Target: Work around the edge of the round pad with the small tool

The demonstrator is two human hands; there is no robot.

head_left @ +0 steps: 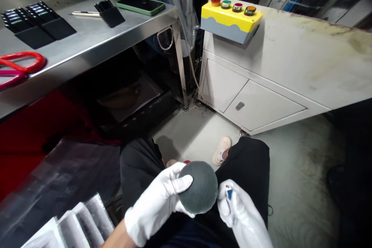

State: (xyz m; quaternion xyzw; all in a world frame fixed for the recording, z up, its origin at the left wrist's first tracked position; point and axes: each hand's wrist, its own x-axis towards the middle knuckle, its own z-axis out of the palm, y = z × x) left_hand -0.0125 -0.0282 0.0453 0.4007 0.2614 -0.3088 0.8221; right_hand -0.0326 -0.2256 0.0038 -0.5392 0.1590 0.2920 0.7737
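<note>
My left hand (162,195), in a white glove, grips a round dark grey disc (200,188) over my lap, thumb on its face and fingers behind it. The disc is tilted towards me, its edge slightly uneven. Beside the disc's right edge is my right hand (240,209), also gloved in white, with its fingers curled closed. A small blue piece (229,193) shows at its fingertips; the rest of what it may hold is hidden. Whether the right fingers touch the disc I cannot tell.
On the metal table (95,44) lie black slotted holders (46,27), a phone (141,4) and red-handled scissors (27,62). A yellow button box (232,15) sits on the white cabinet (270,100). Clear-wrapped stacked pieces (78,224) stand at lower left.
</note>
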